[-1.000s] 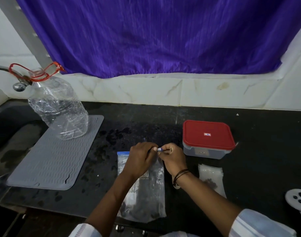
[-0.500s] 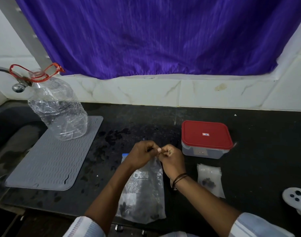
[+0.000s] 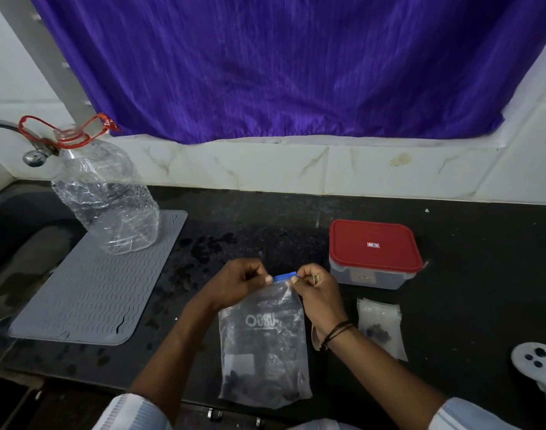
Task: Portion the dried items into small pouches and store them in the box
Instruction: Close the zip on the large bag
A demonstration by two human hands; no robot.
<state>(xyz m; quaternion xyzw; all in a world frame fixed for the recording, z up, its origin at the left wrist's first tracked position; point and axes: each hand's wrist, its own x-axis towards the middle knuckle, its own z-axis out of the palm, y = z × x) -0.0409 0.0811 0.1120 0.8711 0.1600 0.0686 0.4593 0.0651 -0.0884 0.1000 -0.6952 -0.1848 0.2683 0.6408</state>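
A clear zip bag (image 3: 265,346) with a blue seal strip and dark dried items at its bottom hangs upright over the black counter's front edge. My left hand (image 3: 237,282) pinches the strip's left end and my right hand (image 3: 315,288) pinches its right end. To the right lies a small stack of clear pouches (image 3: 380,327), the top one showing a few dark pieces. Behind them stands the box (image 3: 374,254), grey with a red lid that is shut.
A grey ribbed mat (image 3: 92,293) lies at the left with a big clear plastic bottle (image 3: 107,197) on it. A sink and tap (image 3: 33,150) are at the far left. A white controller (image 3: 538,364) sits at the right edge. Purple curtain hangs behind.
The bag has been lifted from lying flat to hanging upright. My hands, close together before, have drawn slightly apart along the blue strip.
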